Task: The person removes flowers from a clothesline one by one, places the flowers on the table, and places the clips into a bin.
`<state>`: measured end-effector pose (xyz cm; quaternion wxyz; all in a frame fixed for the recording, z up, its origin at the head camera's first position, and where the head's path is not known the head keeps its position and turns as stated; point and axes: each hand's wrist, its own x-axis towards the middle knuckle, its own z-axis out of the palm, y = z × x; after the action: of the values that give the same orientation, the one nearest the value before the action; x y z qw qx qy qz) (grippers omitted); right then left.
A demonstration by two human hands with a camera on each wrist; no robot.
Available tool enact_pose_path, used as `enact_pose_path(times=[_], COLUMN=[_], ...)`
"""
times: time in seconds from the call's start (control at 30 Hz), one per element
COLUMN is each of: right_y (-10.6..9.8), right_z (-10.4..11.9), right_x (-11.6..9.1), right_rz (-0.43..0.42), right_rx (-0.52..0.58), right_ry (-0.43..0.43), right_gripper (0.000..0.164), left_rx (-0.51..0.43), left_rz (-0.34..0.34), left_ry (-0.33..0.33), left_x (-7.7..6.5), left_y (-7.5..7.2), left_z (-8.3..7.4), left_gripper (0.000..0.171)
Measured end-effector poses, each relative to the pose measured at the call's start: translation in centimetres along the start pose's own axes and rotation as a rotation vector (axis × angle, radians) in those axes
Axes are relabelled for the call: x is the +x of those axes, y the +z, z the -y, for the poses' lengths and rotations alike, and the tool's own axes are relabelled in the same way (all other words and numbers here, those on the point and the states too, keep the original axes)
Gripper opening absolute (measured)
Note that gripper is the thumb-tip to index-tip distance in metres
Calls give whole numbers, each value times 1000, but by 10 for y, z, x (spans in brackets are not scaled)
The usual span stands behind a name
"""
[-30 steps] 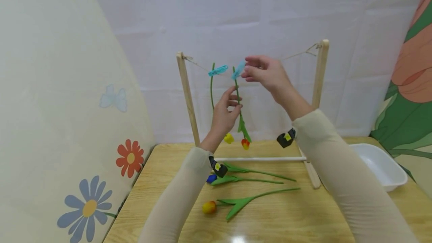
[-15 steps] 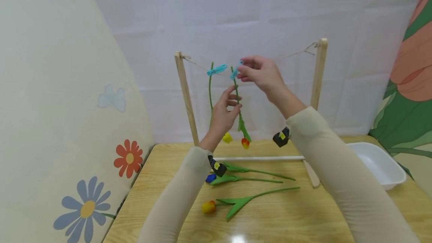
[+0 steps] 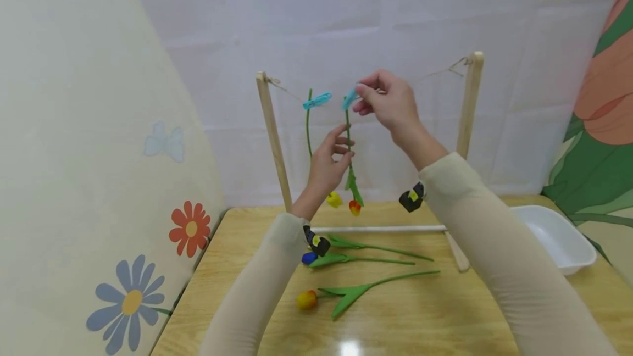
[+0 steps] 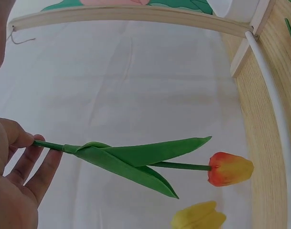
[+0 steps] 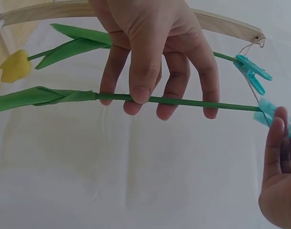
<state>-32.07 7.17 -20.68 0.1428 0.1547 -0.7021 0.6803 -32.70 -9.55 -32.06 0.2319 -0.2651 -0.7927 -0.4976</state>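
Observation:
My left hand (image 3: 330, 163) pinches the green stem of a red-and-yellow artificial tulip (image 4: 229, 169), which hangs head down. In the right wrist view its thumb and fingers lie along that stem. My right hand (image 3: 393, 100) pinches a light blue clothespin (image 3: 350, 98) at the top of the stem, where the string (image 5: 253, 88) runs. Just left, another blue clothespin (image 3: 317, 101) holds a yellow tulip (image 5: 16, 66) upside down on the string. Fingers partly cover the right-hand clothespin, so its bite on the string is hard to see.
Two wooden posts (image 3: 274, 142) carry the string, with a white rod (image 3: 381, 229) low between them. Below, several tulips lie on the wooden table (image 3: 395, 323), among them an orange-yellow one (image 3: 306, 299) and a blue one (image 3: 309, 258). A white tray (image 3: 549, 235) stands at right.
My right hand's fingers have closed in on the clothespin. The stem's top has shifted slightly right and the tulip's head slightly left. My left hand keeps nearly the same place.

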Motion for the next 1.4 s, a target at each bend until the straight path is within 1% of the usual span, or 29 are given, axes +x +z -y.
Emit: enact_pose_path(times=[0.1, 0.23, 0.33, 0.4, 0.53, 0.7, 0.77, 1.0, 1.1, 1.27, 1.4], right_y=[-1, -5, -11, -15, -24, -35, -38, -53, -60, -69, -75], right_z=[3, 4, 5, 5, 2, -4, -7, -16, -19, -25, -29], right_x=[-1, -3, -5, -8, -12, -17, -20, -29, -30, -33, -38], right_rz=[-51, -82, -49, -6, 87, 146, 156, 187, 185, 185, 185], right_rx=[32, 162, 257, 284, 290, 316, 322, 211, 209, 258, 255], right_ry=[-41, -119, -178, -201, -221, -239, -241, -242, -235, -211, -191], right_gripper=[15, 13, 11, 11, 14, 18, 19, 28, 28, 25, 28], left_rx=[6, 14, 16, 16, 15, 6, 0, -4, 0, 2, 15], left_rz=[10, 25, 37, 45, 57, 62, 60, 54, 52, 43, 51], left_ry=[-4, -8, -13, -15, 2, 26, 30, 47, 72, 123, 138], left_x=[-1, -4, -6, -6, -7, -11, -13, -20, -21, -24, -28], left_y=[-1, -1, -1, -1, -1, -1, -1, -4, -5, -6, -8], left_z=[0, 0, -1, -2, -3, -2, -1, 1, 3, 6, 7], left_gripper=[55, 56, 56, 56, 58, 59, 58, 57, 56, 56, 55])
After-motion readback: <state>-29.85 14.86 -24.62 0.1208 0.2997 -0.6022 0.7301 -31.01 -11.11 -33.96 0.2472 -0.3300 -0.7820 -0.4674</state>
